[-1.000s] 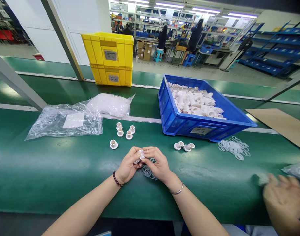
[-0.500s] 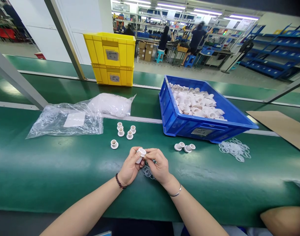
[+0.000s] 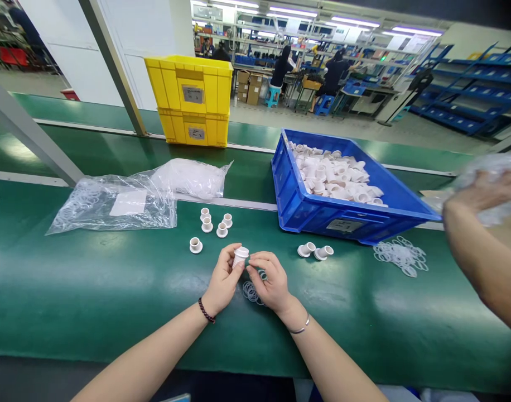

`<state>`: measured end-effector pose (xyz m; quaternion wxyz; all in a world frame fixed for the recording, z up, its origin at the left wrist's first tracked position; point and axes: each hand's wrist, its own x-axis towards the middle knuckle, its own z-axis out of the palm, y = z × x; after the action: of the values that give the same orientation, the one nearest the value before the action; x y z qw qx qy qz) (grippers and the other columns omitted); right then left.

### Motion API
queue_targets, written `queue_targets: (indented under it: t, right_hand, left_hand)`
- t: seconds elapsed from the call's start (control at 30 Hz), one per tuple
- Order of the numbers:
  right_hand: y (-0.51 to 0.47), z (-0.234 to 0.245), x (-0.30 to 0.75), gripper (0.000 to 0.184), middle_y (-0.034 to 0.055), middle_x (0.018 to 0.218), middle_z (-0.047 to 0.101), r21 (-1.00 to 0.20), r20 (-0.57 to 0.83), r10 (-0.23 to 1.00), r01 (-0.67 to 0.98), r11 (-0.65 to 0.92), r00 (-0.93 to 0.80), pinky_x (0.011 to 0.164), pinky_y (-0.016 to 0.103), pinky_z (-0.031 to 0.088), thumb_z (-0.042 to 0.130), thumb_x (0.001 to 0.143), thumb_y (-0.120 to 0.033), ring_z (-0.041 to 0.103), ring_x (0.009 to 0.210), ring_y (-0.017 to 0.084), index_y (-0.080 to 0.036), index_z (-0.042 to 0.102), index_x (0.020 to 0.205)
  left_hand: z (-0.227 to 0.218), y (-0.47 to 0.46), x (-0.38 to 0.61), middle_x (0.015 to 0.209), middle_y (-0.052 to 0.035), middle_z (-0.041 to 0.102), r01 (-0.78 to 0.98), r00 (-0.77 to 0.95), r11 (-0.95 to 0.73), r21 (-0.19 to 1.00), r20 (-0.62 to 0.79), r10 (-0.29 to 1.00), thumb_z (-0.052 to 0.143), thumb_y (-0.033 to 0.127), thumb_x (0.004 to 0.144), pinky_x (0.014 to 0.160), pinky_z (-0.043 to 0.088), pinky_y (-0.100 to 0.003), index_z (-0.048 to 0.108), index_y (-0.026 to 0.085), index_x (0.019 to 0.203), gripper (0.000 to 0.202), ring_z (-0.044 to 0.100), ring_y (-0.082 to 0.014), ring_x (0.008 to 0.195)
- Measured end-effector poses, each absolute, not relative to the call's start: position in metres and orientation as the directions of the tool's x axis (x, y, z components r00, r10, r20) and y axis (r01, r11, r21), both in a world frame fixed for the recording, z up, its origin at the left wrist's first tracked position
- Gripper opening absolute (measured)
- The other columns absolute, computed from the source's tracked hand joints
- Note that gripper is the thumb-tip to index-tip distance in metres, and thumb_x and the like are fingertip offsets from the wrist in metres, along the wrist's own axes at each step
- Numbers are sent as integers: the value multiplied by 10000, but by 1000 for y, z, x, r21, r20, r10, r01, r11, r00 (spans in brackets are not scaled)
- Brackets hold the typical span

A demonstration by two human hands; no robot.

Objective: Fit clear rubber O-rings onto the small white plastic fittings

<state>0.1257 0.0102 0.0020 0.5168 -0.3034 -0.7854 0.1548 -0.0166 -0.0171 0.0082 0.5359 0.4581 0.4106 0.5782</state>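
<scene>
My left hand pinches a small white plastic fitting upright over the green belt. My right hand sits right beside it, fingertips curled against the fitting's lower part. Under my right hand lies a little heap of clear rubber rings. Several more white fittings stand on the belt just beyond my hands, and two lie on their sides to the right.
A blue bin full of white fittings stands at centre right, with loose rings beside it. Clear bags of rings lie at left. Stacked yellow crates stand behind. Another person's arm holds a plastic bag at right.
My left hand has turned the fitting upright and lifted it a little. The other person's hand at the right rose from the belt's near edge, now holding up a plastic bag.
</scene>
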Motion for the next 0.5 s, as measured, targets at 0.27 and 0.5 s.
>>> queue_targets:
  t: [0.27,0.5]
  right_hand:
    - [10,6,128,212,71,956,571,-606,676,699,362,708,-235,793,378,504,526,831,-100,569,913,187,-205,546,1014]
    - [10,9,126,125,69,946,563,-640,625,721,333,692,-297,797,376,488,519,832,-108,555,912,186,-195,534,920]
  left_hand:
    - [6,-19,-20,1031,-55,556,204,-101,-206,957,230,968,591,182,801,805,429,-313,501,202,1063,278,535,-177,920]
    - [6,-20,-23,984,-38,560,409,-61,-385,827,445,893,533,108,817,865,397,-356,535,233,1059,272,515,-186,946]
